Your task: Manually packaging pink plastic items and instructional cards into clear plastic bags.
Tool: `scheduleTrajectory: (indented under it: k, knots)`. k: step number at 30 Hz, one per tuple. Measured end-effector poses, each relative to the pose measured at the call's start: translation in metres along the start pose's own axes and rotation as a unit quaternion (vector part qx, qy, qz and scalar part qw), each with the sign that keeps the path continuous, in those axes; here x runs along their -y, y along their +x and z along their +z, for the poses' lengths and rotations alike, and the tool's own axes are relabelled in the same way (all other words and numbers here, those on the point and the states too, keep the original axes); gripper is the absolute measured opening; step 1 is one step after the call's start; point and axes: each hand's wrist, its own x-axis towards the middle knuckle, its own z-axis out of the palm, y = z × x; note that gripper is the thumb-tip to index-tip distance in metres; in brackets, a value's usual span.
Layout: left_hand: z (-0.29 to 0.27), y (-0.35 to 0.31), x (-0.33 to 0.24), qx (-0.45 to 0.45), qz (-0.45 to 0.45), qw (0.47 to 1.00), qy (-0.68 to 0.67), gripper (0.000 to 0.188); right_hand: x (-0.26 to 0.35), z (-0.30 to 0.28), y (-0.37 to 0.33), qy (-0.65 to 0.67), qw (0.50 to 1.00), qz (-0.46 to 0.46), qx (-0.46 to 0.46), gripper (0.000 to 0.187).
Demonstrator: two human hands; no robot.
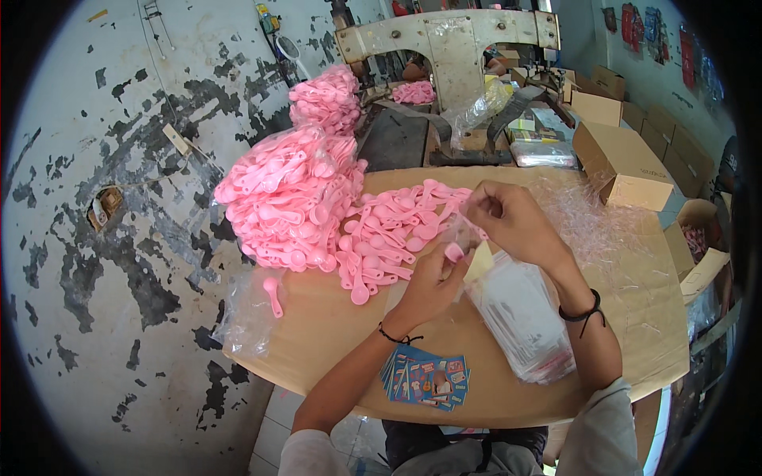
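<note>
In the head view, beyond the far-left corner of the bag stack (524, 325), the left hand (431, 279) has its grip clamped on a pink spoon (453, 252); the right hand (514, 220) seems pinched on clear film (455, 234) beside it. Likely step: fitting both together; next calls for steadiness.

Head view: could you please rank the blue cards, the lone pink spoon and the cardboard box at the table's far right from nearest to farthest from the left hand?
1. Blue cards, nearer the person's body.
2. Lone pink spoon, well to the left.
3. Cardboard box, at the far right.
</note>
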Motion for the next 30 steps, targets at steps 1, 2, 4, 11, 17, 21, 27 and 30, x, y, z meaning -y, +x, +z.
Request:
scheduleTrajectory:
  k: [1, 2, 4, 11, 17, 21, 27, 30]
  knots:
    - [-0.001, 0.002, -0.009, 0.000, 0.001, 1.000, 0.001, 0.055, -0.001, 0.002, 0.003, 0.041, 0.999, -0.006, -0.025, 0.020]
    - [0.001, 0.004, -0.027, 0.015, -0.038, 0.998, -0.044, 0.042, -0.004, 0.003, 0.003, 0.037, 0.999, -0.003, -0.027, 0.020]
    - [-0.005, 0.005, -0.042, 0.027, -0.077, 0.993, -0.088, 0.031, -0.008, 0.007, 0.005, 0.075, 0.988, -0.082, -0.108, 0.015]
    - [-0.037, 0.006, -0.067, 0.132, -0.126, 0.981, -0.067, 0.033, -0.009, -0.003, 0.004, 0.068, 0.993, -0.013, 0.096, 0.018]
    - [-0.046, 0.009, -0.067, 0.071, -0.133, 0.985, -0.081, 0.035, -0.011, 0.008, 0.001, -0.079, 0.986, -0.108, 0.094, 0.016]
    - [-0.052, 0.008, -0.059, 0.062, -0.146, 0.986, -0.049, 0.032, -0.015, 0.008, 0.000, -0.018, 0.997, -0.033, 0.065, 0.015]
    - [-0.045, 0.009, -0.060, -0.003, -0.150, 0.986, -0.072, 0.030, -0.005, 0.013, 0.003, -0.080, 0.983, -0.162, -0.038, 0.014]
    - [-0.042, 0.007, -0.065, -0.025, -0.125, 0.991, -0.047, 0.029, -0.008, 0.018, 0.000, -0.175, 0.956, -0.232, -0.038, 0.016]
